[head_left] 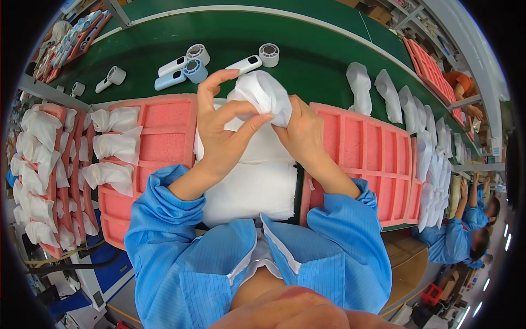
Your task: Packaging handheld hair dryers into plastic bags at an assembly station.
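Observation:
In front of my chest, both hands hold up a thin white bag (263, 90) that bulges round, as if something is inside. My left hand (219, 129) pinches its lower edge between thumb and forefinger, the other fingers raised. From the right side, my right hand (304, 131) grips the same bag with bent fingers. Beneath them lies a stack of flat white bags (249, 192). Beyond my hands a white handheld fan (268, 55) rests on the green belt. A blue handheld fan (181, 75) and more white ones lie to its left.
A pink foam tray (164, 118) with wrapped pieces (116, 147) is on my left, beside several stacked filled trays. Another pink tray (372, 159) lies on my right. Wrapped pieces (359, 88) line the belt at right. Co-workers (457, 236) sit farther right.

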Available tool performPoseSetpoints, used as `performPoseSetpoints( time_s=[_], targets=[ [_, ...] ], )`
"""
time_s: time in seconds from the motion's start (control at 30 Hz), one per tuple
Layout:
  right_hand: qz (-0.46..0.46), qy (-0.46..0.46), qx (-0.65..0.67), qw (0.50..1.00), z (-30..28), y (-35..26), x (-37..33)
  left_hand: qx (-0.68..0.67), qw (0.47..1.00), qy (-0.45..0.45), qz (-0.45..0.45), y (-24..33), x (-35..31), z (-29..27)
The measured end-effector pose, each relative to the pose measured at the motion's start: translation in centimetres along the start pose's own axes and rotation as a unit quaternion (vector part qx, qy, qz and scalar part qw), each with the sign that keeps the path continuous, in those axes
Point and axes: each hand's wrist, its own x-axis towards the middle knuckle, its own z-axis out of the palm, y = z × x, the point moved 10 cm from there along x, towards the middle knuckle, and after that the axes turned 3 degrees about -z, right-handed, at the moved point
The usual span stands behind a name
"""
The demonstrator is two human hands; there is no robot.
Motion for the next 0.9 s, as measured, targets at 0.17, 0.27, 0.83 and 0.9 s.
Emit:
performPoseSetpoints(
  time_s=[0.17,0.27,0.83,0.9],
  targets=[
    [0.057,-0.016,0.041,0.997,0.2,1.8,-0.3,0.019,0.999,-0.021,-0.025,-0.5,-0.1,0.6],
    [0.130,-0.079,0.157,0.976,1.2,2.3,-0.6,0.027,0.997,-0.019,-0.076,-2.5,0.3,-0.2],
    [0.275,-0.088,0.148,0.946,0.0,20.0,-0.6,0.017,0.988,-0.085,-0.131,-7.0,-1.6,5.5],
    [0.302,-0.015,0.037,0.952,-0.3,24.3,-2.2,0.005,0.971,-0.182,-0.156,-6.8,-4.3,9.4]
  ],
)
